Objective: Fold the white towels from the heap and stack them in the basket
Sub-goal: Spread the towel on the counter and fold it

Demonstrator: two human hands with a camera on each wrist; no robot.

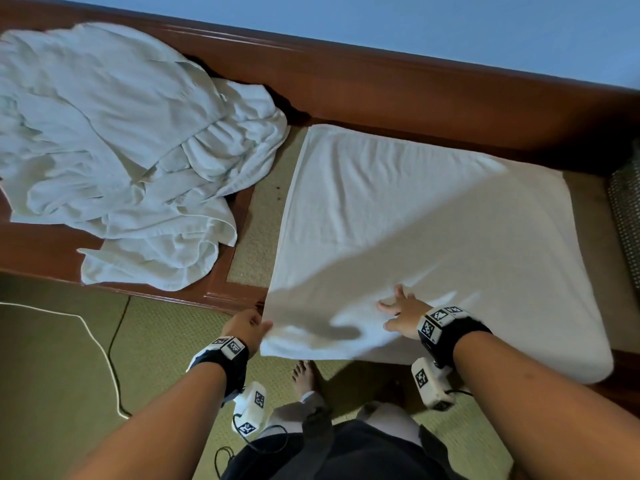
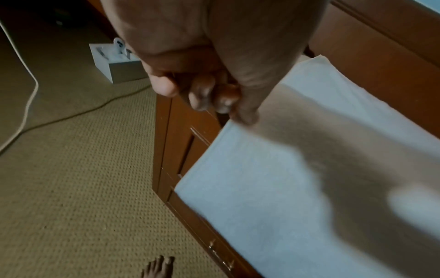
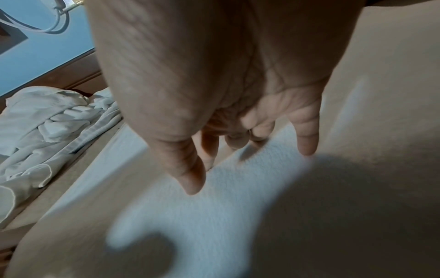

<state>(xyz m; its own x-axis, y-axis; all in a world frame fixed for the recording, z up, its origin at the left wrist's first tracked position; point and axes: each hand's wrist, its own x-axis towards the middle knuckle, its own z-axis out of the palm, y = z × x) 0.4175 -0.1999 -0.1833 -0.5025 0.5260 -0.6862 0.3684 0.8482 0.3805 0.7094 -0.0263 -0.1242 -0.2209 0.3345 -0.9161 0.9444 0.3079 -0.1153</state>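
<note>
A white towel (image 1: pixel 415 230) lies spread flat on the wooden bench, its near edge hanging over the front. My left hand (image 1: pixel 247 329) pinches the towel's near left corner (image 2: pixel 234 125) between thumb and curled fingers. My right hand (image 1: pixel 401 311) rests on the towel near its front edge, fingers (image 3: pixel 307 143) spread and straight, pressing the cloth (image 3: pixel 214 197). The heap of crumpled white towels (image 1: pixel 114 150) lies on the bench to the left, also seen as a heap (image 3: pixel 47 131) in the right wrist view. No basket shows in any view.
The wooden bench (image 1: pixel 381 88) runs along a blue wall (image 1: pixel 381 22). A woven mat (image 1: pixel 252 233) shows between heap and towel. A white cord (image 1: pixel 100 348) trails over the carpet at left. A white box (image 2: pixel 114 64) sits on the floor. My bare foot (image 1: pixel 303 375) stands below the towel's edge.
</note>
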